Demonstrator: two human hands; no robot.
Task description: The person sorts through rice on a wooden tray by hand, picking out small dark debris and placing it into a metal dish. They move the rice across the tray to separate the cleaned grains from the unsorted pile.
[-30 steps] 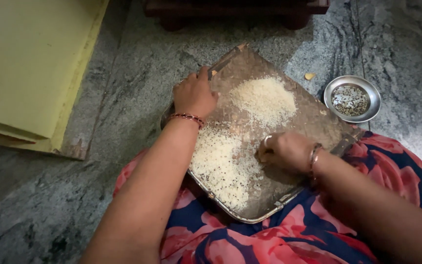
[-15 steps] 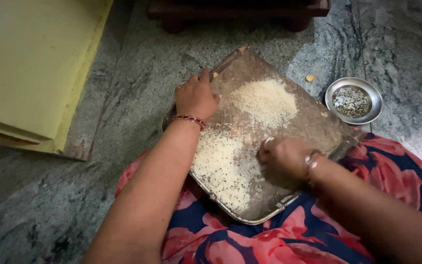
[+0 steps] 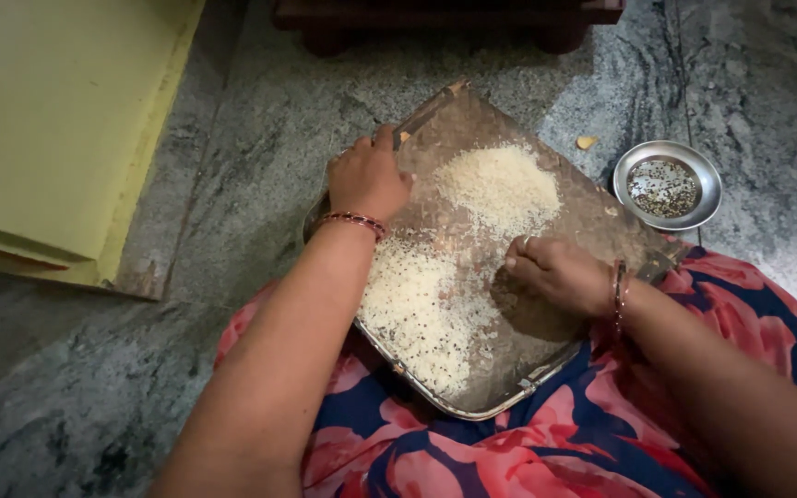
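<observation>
On the tray, bare metal lies open at five o'clock beside the right hand. Grain heaps block twelve and eight o'clock; the small steel bowl stands at two o'clock.

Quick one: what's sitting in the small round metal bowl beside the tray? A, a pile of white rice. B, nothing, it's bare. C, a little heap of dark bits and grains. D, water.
C: the small metal bowl on the stone floor holds a speckled dark heap, unlike the pale rice piled on the tray.
</observation>
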